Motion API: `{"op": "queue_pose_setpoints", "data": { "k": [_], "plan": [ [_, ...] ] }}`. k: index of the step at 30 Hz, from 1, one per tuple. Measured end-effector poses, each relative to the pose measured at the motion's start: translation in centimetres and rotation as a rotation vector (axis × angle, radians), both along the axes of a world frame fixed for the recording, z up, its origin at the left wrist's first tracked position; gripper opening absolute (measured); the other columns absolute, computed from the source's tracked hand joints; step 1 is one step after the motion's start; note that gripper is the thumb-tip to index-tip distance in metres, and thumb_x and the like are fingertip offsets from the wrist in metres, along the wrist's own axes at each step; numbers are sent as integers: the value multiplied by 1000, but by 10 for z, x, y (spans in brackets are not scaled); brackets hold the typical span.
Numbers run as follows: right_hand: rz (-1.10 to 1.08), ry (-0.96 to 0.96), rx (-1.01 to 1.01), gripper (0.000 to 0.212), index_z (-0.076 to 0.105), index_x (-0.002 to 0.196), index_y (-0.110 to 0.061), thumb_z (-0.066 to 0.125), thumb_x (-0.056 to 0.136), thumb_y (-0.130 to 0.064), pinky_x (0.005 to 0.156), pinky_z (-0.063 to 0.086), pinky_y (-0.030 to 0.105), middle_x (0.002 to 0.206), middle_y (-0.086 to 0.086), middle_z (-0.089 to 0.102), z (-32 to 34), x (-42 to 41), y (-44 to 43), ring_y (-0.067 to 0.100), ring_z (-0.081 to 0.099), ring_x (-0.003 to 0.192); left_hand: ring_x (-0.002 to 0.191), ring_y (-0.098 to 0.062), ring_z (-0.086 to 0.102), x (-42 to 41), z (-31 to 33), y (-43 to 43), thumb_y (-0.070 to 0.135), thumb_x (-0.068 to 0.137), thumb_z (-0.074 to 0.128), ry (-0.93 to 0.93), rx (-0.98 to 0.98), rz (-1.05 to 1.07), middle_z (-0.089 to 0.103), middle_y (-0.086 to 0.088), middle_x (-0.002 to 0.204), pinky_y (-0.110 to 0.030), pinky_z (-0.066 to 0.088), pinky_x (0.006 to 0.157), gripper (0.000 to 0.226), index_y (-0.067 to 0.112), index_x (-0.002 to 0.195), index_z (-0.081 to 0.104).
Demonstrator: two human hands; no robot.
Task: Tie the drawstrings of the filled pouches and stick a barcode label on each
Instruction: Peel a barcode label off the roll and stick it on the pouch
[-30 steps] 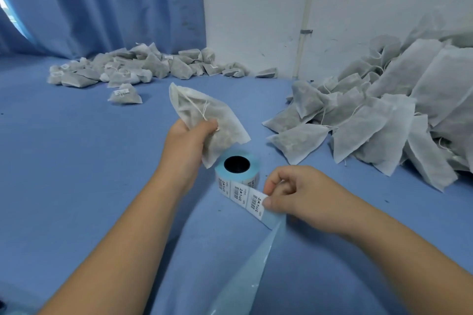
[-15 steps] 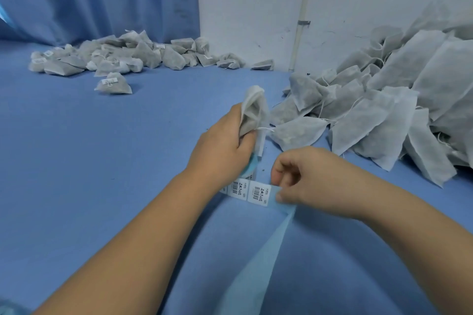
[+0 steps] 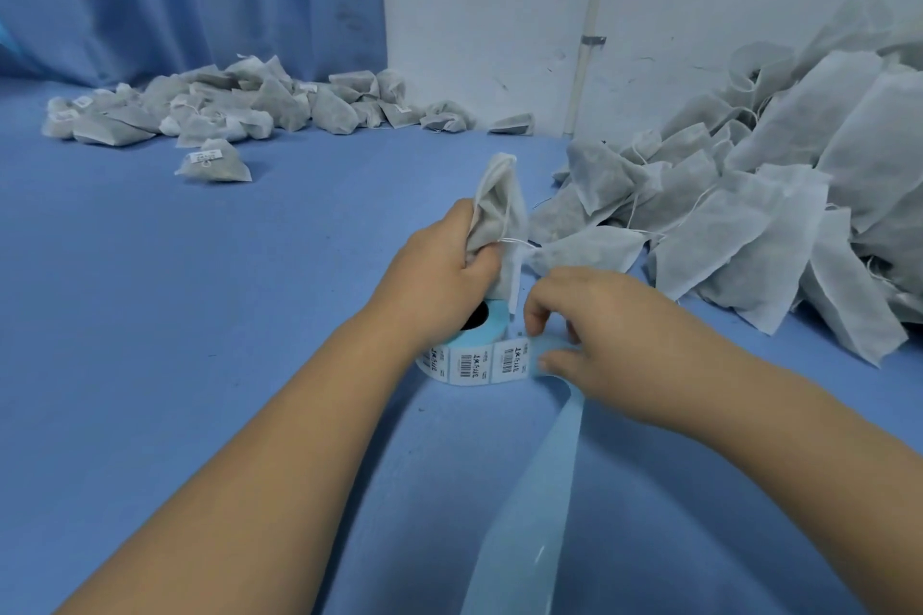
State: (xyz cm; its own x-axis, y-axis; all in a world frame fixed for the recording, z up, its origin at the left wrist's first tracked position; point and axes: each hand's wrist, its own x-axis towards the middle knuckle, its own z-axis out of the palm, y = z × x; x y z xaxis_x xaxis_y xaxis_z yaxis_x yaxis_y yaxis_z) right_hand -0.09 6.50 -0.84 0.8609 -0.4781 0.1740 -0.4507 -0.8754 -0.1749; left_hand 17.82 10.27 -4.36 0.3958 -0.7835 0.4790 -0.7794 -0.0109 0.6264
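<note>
My left hand (image 3: 439,275) grips a grey fabric pouch (image 3: 499,210) upright, directly over the label roll (image 3: 464,355). A white drawstring (image 3: 514,242) sticks out of the pouch beside my thumb. The roll is pale blue with white barcode labels (image 3: 509,360) on its unrolled end. My right hand (image 3: 594,330) pinches the blue backing strip (image 3: 544,489) just right of the last label, with thumb below and fingers curled above. The strip trails down toward the bottom edge.
A large heap of untied pouches (image 3: 779,215) fills the right side against the white wall. A smaller pile of labelled pouches (image 3: 215,110) lies at the far left by the blue curtain, one pouch (image 3: 212,162) apart in front. Blue cloth (image 3: 200,315) covers the surface.
My left hand carried the pouch right and down, over the roll, turning it upright. My right hand kept its pinch on the strip and pulled out more labels.
</note>
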Motion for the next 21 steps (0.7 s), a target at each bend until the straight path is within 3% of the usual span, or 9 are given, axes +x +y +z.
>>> {"op": "queue_pose_setpoints", "data": {
  "k": [3,7,11,13,16,18,21],
  "plan": [
    [-42,-98,277,14,63,84,-31,69,87,-18,65,40,5,78,-17,61,1,3,-4,-4,53,68,65,-14,49,1,-1,2,26,93,56,97,-54,24,55,4,74,-19,38,57,15,19,84,45],
    [-82,-199,592,16,60,79,-22,69,86,-11,63,45,20,69,-7,63,2,-2,-6,4,53,59,77,-11,57,6,7,12,30,90,61,201,-97,74,66,0,87,-18,43,66,15,17,97,58],
    [-47,-226,891,13,62,84,-15,67,87,-4,53,44,17,66,-2,58,-5,-7,-4,9,51,57,71,-6,65,7,31,41,29,74,62,462,-234,47,70,12,77,-20,52,65,11,25,83,67],
    [-84,-235,916,11,63,84,-12,67,87,-2,51,44,15,65,1,60,-11,-6,-4,10,53,54,62,-2,62,9,37,62,23,69,60,555,-197,-79,69,11,70,-15,48,55,12,25,76,69],
    [-164,-242,869,9,64,83,-11,70,85,-5,53,49,19,63,1,65,-19,-5,-4,11,59,53,80,-10,70,10,31,95,22,59,62,585,43,-301,77,-3,95,-21,53,67,39,13,95,74],
    [-181,-225,733,12,64,80,-18,72,83,-10,57,51,22,65,-2,66,-24,-3,-4,8,59,55,83,-13,70,7,21,107,18,61,60,512,122,-310,75,-10,94,-22,53,69,41,9,99,73],
    [-121,-224,463,17,62,75,-25,73,79,-14,60,44,14,70,-7,64,-24,-2,2,0,53,60,90,-31,67,3,11,106,17,66,53,442,110,-221,68,-23,103,-33,48,77,46,1,108,67]
  ]
}}
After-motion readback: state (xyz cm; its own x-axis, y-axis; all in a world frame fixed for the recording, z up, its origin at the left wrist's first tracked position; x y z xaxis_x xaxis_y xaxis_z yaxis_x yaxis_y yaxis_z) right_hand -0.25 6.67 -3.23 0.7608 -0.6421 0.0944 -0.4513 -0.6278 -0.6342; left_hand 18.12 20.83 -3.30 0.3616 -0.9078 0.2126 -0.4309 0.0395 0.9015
